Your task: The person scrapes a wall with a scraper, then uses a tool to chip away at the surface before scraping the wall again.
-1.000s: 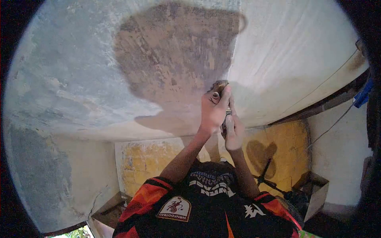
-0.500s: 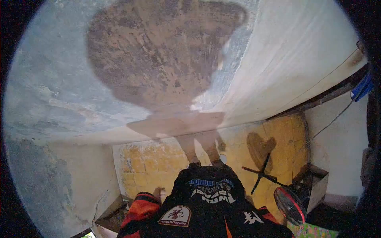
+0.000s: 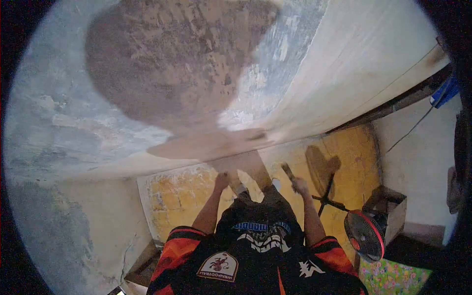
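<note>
My right hand (image 3: 299, 187) is closed around one end of a short, flat, brownish tool (image 3: 286, 171). The tool points up and away from my body, and its exact kind is too blurred to tell. My left hand (image 3: 221, 182) hangs in front of me on the other side, fingers curled in. A small dark spot shows at its far end, but I cannot make out what it holds, if anything. Both hands are above the yellow tiled floor (image 3: 172, 196). Ahead stands a wall (image 3: 49, 123) with patchy grey plaster, my shadow across it.
A black and red standing fan (image 3: 364, 235) is to the right, its crossed base (image 3: 328, 200) close to my right hand. Behind it is a cardboard box (image 3: 396, 209). Flowery cloth (image 3: 393, 278) lies lower right. Another box (image 3: 142, 268) sits lower left.
Both forearms have come forward into view, the right hand with the brownish tool. The view has shifted slightly, and my shadow on the wall has moved left.
</note>
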Demonstrator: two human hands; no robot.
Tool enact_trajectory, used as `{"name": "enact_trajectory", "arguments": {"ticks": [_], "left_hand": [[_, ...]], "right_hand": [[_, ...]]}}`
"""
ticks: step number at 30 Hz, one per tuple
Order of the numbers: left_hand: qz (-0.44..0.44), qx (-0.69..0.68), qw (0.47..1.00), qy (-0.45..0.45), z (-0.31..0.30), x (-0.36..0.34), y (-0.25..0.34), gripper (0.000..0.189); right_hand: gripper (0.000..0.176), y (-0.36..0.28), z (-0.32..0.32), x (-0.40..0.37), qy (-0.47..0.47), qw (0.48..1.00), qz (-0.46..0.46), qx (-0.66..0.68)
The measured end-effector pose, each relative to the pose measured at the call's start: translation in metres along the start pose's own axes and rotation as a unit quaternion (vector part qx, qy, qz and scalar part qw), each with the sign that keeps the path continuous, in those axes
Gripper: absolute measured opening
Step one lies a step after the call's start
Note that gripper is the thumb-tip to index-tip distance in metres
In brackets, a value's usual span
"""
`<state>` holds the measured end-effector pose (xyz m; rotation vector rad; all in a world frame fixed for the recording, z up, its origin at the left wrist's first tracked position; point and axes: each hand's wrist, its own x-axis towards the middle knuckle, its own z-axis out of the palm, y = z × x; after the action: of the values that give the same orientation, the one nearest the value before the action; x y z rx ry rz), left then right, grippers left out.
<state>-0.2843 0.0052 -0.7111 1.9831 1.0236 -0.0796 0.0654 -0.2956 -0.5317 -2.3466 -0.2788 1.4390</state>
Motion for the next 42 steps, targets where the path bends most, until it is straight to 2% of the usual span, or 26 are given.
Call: {"name": "enact_trajectory", "arguments": {"ticks": [1,2,3,4,5,7,10,11,13,15,17,19,22,25,27,29,31,34,37,39,42], "left_hand": [[0.006,0.125,0.986,-0.112,-0.061,-0.002,0.113,0.036],[0.284,0.292,0.913,-0.023,-0.033,0.040,0.089,0.036],[0.158,0.038,0.979,-0.122,-0.049,0.042,0.135,0.035],[0.016,-0.218,0.953,-0.209,-0.081,0.026,0.206,0.035],[0.003,-0.220,0.948,-0.230,-0.101,0.012,0.250,0.036],[-0.022,-0.225,0.936,-0.269,-0.136,-0.013,0.315,0.039],[-0.010,-0.322,0.916,-0.239,-0.174,-0.051,0.376,0.040],[0.006,-0.411,0.888,-0.206,-0.176,-0.056,0.384,0.040],[0.045,-0.576,0.807,-0.124,-0.174,-0.060,0.401,0.042],[0.068,-0.538,0.835,-0.095,-0.180,-0.049,0.417,0.040],[0.103,-0.539,0.834,-0.059,-0.182,-0.046,0.439,0.037],[0.157,-0.582,0.797,-0.011,-0.181,-0.047,0.469,0.032],[0.220,-0.575,0.788,0.022,-0.173,-0.021,0.470,0.025],[0.201,-0.546,0.812,0.046,-0.175,-0.020,0.477,0.024],[0.211,-0.543,0.810,0.061,-0.167,-0.013,0.470,0.022],[0.212,-0.545,0.808,0.068,-0.164,-0.011,0.470,0.022],[0.201,-0.553,0.806,0.070,-0.165,-0.014,0.474,0.023],[0.176,-0.570,0.801,0.055,-0.163,-0.008,0.470,0.031],[0.190,-0.507,0.835,0.095,-0.171,-0.017,0.480,0.032],[0.197,-0.505,0.835,0.093,-0.175,-0.013,0.478,0.028],[0.182,-0.505,0.839,0.092,-0.170,-0.017,0.479,0.027]], "right_hand": [[0.037,-0.036,-0.002,-0.020,-0.016,0.980,-0.096,0.171],[0.033,-0.071,-0.007,-0.035,-0.048,0.975,-0.139,0.166],[0.030,-0.097,-0.010,-0.048,-0.080,0.967,-0.181,0.159],[0.028,-0.118,-0.009,-0.069,-0.071,0.965,-0.216,0.130],[0.025,-0.134,-0.005,-0.085,-0.061,0.960,-0.252,0.100],[0.025,-0.148,0.010,-0.094,-0.029,0.928,-0.336,0.158],[0.025,-0.171,0.017,-0.119,0.031,0.886,-0.409,0.214],[0.025,-0.182,0.016,-0.127,0.051,0.873,-0.428,0.228],[0.024,-0.210,0.004,-0.150,0.041,0.864,-0.409,0.290],[0.025,-0.227,-0.001,-0.152,0.028,0.837,-0.418,0.352],[0.026,-0.238,-0.007,-0.151,0.030,0.818,-0.449,0.359],[0.029,-0.251,-0.015,-0.159,0.037,0.807,-0.458,0.371],[0.028,-0.253,-0.019,-0.144,0.038,0.800,-0.498,0.333],[0.027,-0.239,-0.008,-0.107,0.050,0.795,-0.516,0.314],[0.026,-0.239,0.000,-0.097,0.100,0.784,-0.545,0.281],[0.026,-0.241,-0.002,-0.096,0.087,0.782,-0.538,0.303],[0.026,-0.245,-0.008,-0.106,0.009,0.787,-0.490,0.374],[0.022,-0.243,-0.010,-0.098,0.008,0.806,-0.487,0.335],[0.027,-0.246,-0.006,-0.106,0.003,0.787,-0.499,0.364],[0.031,-0.251,-0.003,-0.106,-0.014,0.794,-0.462,0.395],[0.034,-0.246,-0.006,-0.120,-0.018,0.794,-0.452,0.406]]}}
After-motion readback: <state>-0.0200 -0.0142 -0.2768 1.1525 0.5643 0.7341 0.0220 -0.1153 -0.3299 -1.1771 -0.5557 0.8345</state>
